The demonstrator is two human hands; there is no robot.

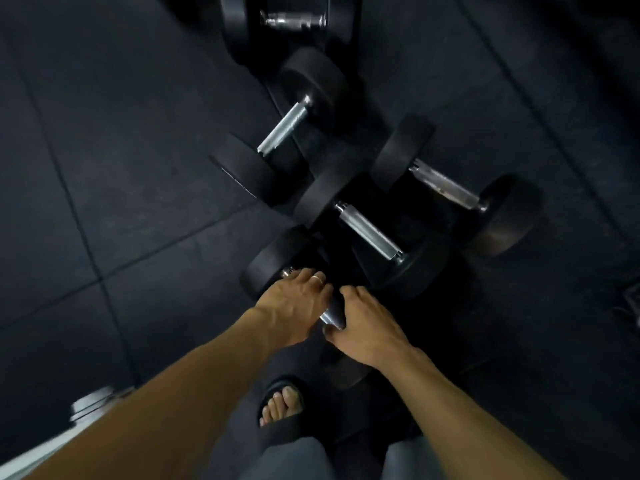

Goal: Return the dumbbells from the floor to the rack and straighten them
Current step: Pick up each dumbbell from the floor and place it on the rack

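Note:
Several black dumbbells with silver handles lie on the dark rubber floor. The nearest dumbbell (273,261) lies slanted from upper left to lower right. My left hand (294,306) and my right hand (367,323) both wrap its handle side by side, and a short stretch of metal shows between them. Its near head is mostly hidden under my right wrist. Beyond it lie a second dumbbell (369,230), a third (446,185) to the right and a fourth (284,129) further up. The rack is mostly out of view.
A larger dumbbell (294,20) lies at the top edge. My sandalled foot (280,403) stands just below the gripped dumbbell. A blurred white and metal frame (90,410) shows at the lower left. Dark floor tiles (121,168) spread to the left.

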